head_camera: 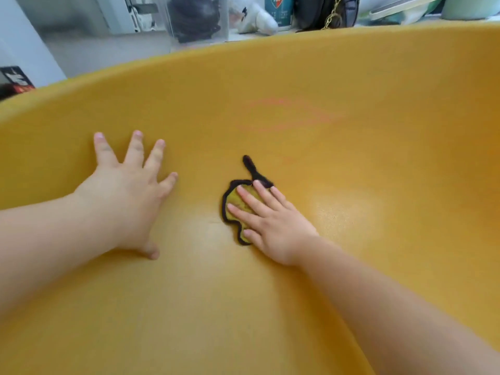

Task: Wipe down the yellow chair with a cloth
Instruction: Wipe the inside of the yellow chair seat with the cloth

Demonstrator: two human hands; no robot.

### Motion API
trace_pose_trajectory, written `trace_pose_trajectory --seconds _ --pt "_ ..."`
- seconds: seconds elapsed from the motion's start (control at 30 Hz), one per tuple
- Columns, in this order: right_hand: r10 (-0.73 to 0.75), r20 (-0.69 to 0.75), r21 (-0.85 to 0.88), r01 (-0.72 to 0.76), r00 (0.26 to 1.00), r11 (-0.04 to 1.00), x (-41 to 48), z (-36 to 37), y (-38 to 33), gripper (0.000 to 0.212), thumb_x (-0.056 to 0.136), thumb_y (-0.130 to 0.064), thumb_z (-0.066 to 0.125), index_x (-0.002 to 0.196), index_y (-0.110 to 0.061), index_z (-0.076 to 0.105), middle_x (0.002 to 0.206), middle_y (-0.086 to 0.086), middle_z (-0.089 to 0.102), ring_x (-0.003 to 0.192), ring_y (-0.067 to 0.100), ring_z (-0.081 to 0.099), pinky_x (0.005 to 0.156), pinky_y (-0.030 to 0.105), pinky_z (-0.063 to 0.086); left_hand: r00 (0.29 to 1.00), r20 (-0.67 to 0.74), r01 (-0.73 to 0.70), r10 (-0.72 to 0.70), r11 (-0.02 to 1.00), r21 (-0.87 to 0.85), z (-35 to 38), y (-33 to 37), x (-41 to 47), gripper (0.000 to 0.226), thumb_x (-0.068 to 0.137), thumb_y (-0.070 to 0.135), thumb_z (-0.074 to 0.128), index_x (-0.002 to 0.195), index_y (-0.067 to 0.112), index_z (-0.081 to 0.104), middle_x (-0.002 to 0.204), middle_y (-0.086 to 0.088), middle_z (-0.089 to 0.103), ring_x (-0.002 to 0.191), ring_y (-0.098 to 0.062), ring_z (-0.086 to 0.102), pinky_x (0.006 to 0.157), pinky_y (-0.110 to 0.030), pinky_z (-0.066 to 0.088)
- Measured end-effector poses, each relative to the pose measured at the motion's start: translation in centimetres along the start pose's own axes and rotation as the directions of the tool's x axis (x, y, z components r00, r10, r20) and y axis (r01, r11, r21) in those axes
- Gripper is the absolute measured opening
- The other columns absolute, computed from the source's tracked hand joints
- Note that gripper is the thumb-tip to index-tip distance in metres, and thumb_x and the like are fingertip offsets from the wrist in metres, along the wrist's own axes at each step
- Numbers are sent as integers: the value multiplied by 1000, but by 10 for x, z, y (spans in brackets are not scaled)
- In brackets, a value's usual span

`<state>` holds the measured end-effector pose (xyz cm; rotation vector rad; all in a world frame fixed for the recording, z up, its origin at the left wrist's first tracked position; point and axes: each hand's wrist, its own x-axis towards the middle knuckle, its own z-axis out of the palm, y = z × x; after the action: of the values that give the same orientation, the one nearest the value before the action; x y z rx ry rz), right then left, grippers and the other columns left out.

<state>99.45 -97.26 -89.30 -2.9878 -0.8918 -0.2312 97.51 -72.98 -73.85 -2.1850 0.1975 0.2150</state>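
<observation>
I am looking down into the yellow chair (297, 77), its curved shell filling most of the view and its rim arcing across the top; the cloth (234, 203) is lying flat on the seat just right of centre, a small olive piece with a dark border; its long axis is running away from me toward the backrest, and its dark tab is pointing up that way, leaning slightly left; my right hand (270, 220) is pressing on the cloth with straight, slightly parted fingers, covering its right side; my left hand (127, 190) is resting palm-down on the bare seat, fingers spread wide, well apart from the cloth; behind the rim, on the bench, a clear container (194, 20) is holding a dark mass that I cannot identify; beside it a dark bag (313, 12) with a gold chain is sitting.
</observation>
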Motion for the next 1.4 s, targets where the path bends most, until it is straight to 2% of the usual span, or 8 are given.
trace_pose_trajectory --seconds 0.23,0.33,0.47,0.6,0.73,0.97,1.3,1.4 --pt "913 -39 357 -848 405 392 10 -3 56 76 103 -58 24 162 -24 -10 166 17 -23 150 49 -21 122 61 -9 996 80 -45 45 999 -1 -3 -2 2 145 55 94 61 160 27 -14 159 -23 -34 146 -56 -22 107 -83 14" --pt "756 -88 278 -713 649 644 43 -4 -23 78 101 -59 26 161 -23 -8 167 18 -19 149 51 -18 121 64 -6 995 91 -49 51 999 -19 -4 -4 1 146 55 89 69 160 27 -13 160 -23 -32 147 -55 -20 107 -82 17" --pt "-63 -46 208 71 997 975 16 8 -90 60 104 -55 22 160 -42 3 170 -6 -9 154 33 -20 124 52 -10 993 105 -55 55 998 -6 -10 -2 3 147 57 83 75 161 25 -11 160 -25 -31 146 -58 -17 106 -82 20" --pt "86 -141 -89 -99 986 991 8 13 17 64 98 -65 22 158 -46 8 169 -6 2 156 34 -6 123 60 3 990 125 -55 57 998 -21 -13 0 3 146 60 79 78 160 23 -13 159 -25 -33 146 -58 -20 107 -82 19" --pt "791 -62 148 -778 609 611 23 5 2 75 101 -62 19 161 -30 -11 166 16 -23 149 50 -21 121 61 -13 990 128 -53 57 998 -36 -12 -2 2 147 59 79 78 160 24 -14 159 -24 -34 146 -57 -22 107 -82 17" --pt "235 11 222 -232 972 947 5 6 -98 73 100 -66 16 162 -34 -5 166 6 -25 148 35 -34 125 49 -9 994 92 -63 60 998 26 -13 1 4 145 59 82 75 160 24 -11 161 -25 -29 148 -57 -15 106 -81 24" --pt "956 -131 490 -820 264 294 33 -26 89 89 96 -72 24 162 -21 -8 165 21 -21 148 52 -22 122 59 -10 951 -297 109 -91 993 44 -31 -46 34 148 44 101 55 154 41 -24 149 -24 -50 140 -62 -28 106 -85 9" --pt "862 -289 390 -771 417 504 79 -45 68 91 93 -74 27 163 -23 -2 166 20 -17 148 55 -16 121 59 -10 944 -293 144 -154 988 -55 -31 -47 42 148 39 101 57 151 49 -24 151 -23 -48 144 -59 -23 107 -84 13"
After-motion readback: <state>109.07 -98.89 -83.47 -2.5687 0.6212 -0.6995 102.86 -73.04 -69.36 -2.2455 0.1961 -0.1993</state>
